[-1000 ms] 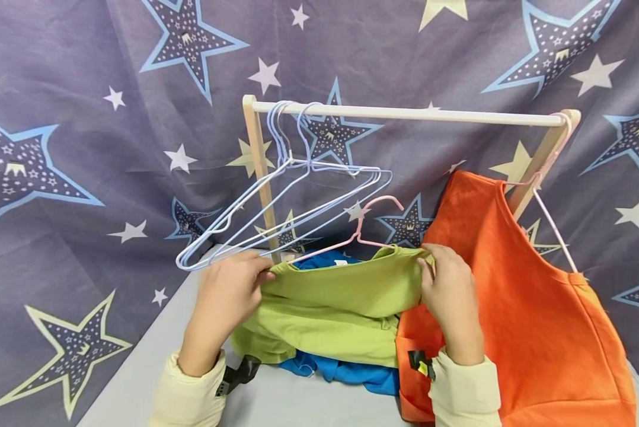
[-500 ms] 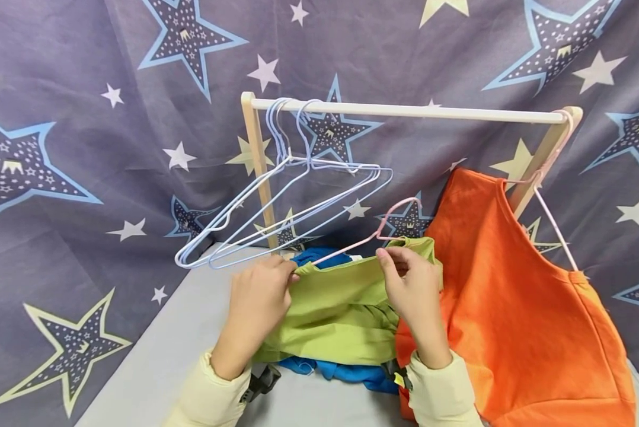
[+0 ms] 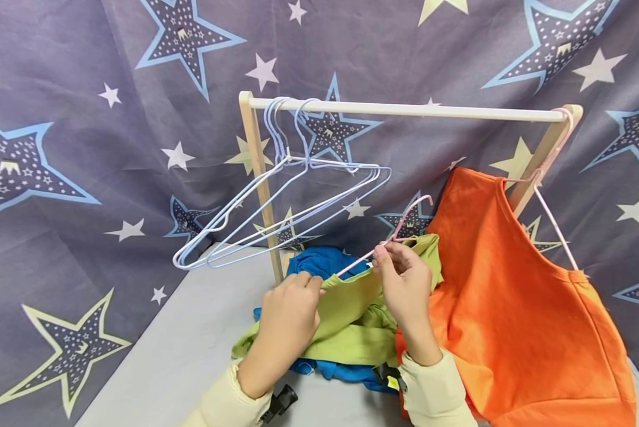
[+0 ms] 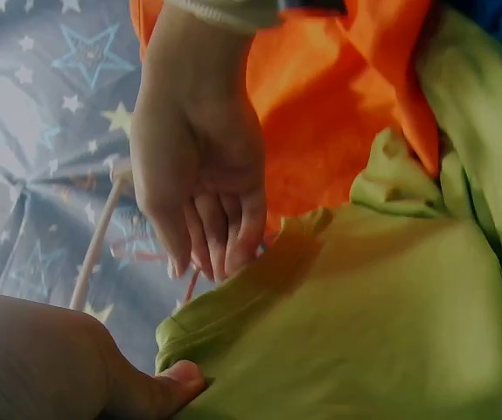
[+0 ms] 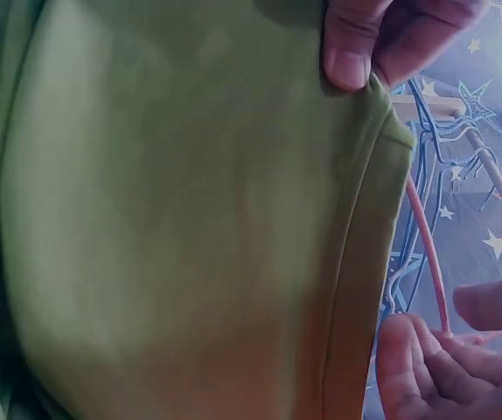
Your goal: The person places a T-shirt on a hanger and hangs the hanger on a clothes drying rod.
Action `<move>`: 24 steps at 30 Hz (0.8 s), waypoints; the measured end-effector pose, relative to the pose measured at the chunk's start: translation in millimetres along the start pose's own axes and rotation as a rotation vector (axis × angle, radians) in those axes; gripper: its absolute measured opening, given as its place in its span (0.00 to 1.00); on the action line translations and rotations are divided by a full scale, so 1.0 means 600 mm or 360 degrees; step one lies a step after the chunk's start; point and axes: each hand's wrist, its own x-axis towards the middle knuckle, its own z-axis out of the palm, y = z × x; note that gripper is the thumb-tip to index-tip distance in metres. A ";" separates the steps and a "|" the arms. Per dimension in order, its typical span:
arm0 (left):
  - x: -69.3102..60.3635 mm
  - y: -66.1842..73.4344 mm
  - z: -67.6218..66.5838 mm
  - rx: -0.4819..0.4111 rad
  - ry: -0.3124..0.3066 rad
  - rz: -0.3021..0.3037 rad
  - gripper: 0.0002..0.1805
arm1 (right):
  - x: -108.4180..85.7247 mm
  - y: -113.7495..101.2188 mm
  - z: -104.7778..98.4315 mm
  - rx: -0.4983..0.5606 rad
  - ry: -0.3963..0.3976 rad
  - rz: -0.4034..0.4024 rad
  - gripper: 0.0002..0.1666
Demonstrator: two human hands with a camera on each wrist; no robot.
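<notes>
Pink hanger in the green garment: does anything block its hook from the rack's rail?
Nothing visible stands between the pink hanger's hook and the rail above it in the head view; blue and white hangers hang to its left, the orange sleeveless top to its right.

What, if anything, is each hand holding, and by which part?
The left hand pinches the green garment by a top corner; the right hand pinches the pink hanger, apparently near its hook's base.
</notes>
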 end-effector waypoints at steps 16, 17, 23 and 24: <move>-0.003 0.015 -0.010 -0.0282 -0.0312 -0.0087 0.07 | -0.013 -0.011 0.019 0.0804 0.0118 0.0460 0.09; -0.002 0.012 -0.012 -0.0317 -0.0331 -0.0100 0.06 | -0.014 -0.011 0.019 0.0814 0.0120 0.0462 0.09; 0.003 -0.002 -0.027 -0.0446 -0.0437 -0.0151 0.04 | -0.015 -0.016 0.022 0.0767 0.0061 0.0448 0.09; 0.003 -0.005 -0.029 -0.0468 -0.0430 -0.0159 0.04 | -0.016 -0.017 0.023 0.0754 0.0040 0.0451 0.09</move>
